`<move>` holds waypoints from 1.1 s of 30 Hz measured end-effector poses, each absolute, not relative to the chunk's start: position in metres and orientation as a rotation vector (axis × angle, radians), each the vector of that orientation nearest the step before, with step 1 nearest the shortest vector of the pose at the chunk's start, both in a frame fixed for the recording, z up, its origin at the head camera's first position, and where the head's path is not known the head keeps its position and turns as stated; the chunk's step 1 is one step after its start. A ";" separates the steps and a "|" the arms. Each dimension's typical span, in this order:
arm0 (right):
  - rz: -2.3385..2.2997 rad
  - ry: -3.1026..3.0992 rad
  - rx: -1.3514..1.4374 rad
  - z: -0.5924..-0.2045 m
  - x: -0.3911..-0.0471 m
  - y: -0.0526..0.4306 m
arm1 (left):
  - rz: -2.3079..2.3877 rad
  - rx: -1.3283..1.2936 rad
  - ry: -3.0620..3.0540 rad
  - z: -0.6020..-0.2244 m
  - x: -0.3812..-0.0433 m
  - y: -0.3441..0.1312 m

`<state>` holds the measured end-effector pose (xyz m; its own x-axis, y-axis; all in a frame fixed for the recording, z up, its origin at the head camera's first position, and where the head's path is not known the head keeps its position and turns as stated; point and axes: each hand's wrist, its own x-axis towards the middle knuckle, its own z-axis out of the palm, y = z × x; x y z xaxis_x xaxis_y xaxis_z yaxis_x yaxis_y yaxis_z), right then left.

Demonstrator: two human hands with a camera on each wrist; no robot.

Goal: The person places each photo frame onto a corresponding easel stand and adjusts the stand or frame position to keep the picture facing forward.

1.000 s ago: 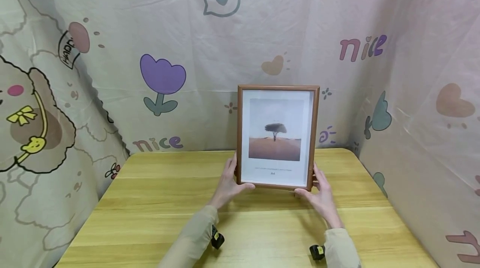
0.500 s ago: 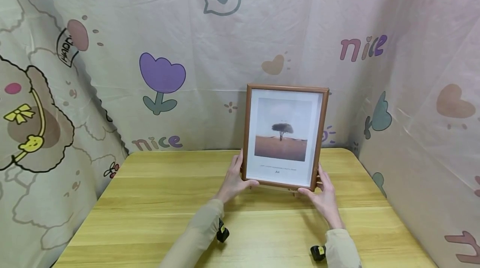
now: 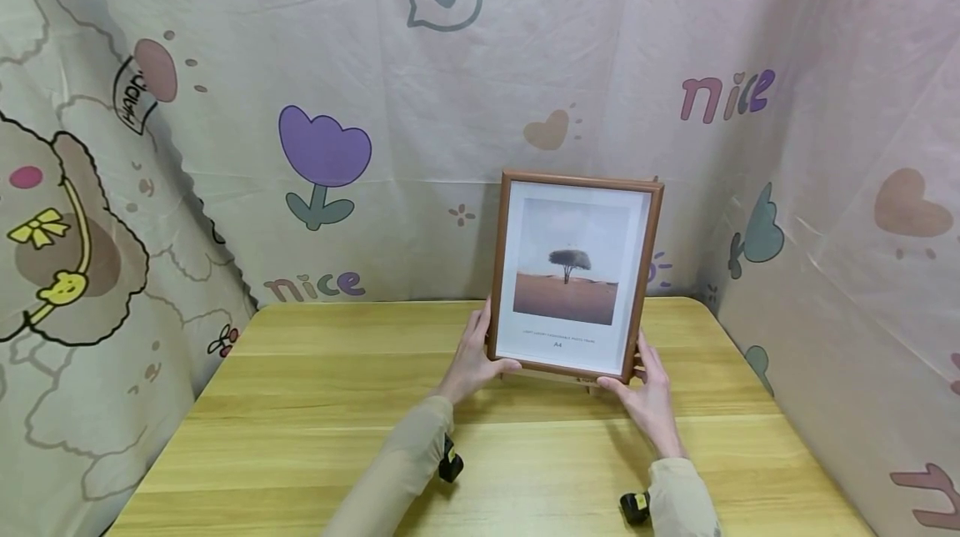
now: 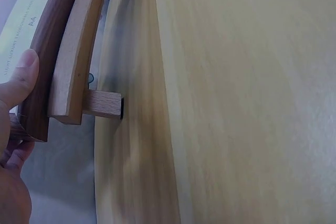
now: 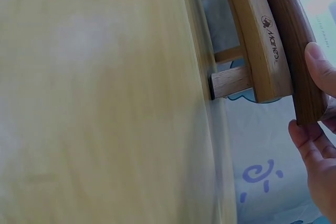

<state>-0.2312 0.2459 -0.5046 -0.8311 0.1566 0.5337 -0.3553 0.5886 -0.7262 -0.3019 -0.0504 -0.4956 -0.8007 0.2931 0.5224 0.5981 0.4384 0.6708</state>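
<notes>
Brown frame (image 3: 576, 277) tilted; left hand (image 3: 472, 360) and right hand (image 3: 648, 400) each grip one lower corner; wooden easel (image 4: 73, 64) just beneath.

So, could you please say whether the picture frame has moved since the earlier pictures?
Yes: the picture frame has shifted rightward in the head view, farther from the printed purple tulip.

Looks bright and clear from the head. Shines softly on the wooden table (image 3: 540, 479) in front of the grip. Looks duller and fuzzier from both wrists, bending the picture frame (image 4: 51, 30) a bit. Glares white on it above the right grip.
</notes>
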 end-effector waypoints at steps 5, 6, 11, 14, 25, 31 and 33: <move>1.158 -2.291 0.129 -0.508 -0.234 0.247 | -1.303 -0.754 -2.376 -0.498 -0.303 -0.049; 1.153 -2.296 0.122 -0.508 -0.235 0.247 | -1.308 -0.753 -2.378 -0.499 -0.303 -0.049; 1.133 -2.306 0.103 -0.510 -0.237 0.248 | -1.302 -0.745 -2.376 -0.500 -0.304 -0.049; 1.122 -2.315 0.095 -0.510 -0.237 0.247 | -1.296 -0.743 -2.376 -0.501 -0.305 -0.049; 1.171 -2.354 0.053 -0.508 -0.242 0.247 | -1.332 -0.709 -2.412 -0.501 -0.309 -0.049; 1.180 -2.380 0.023 -0.508 -0.243 0.247 | -1.326 -0.702 -2.416 -0.501 -0.309 -0.049; 1.179 -2.386 0.016 -0.508 -0.244 0.247 | -1.330 -0.697 -2.420 -0.501 -0.309 -0.049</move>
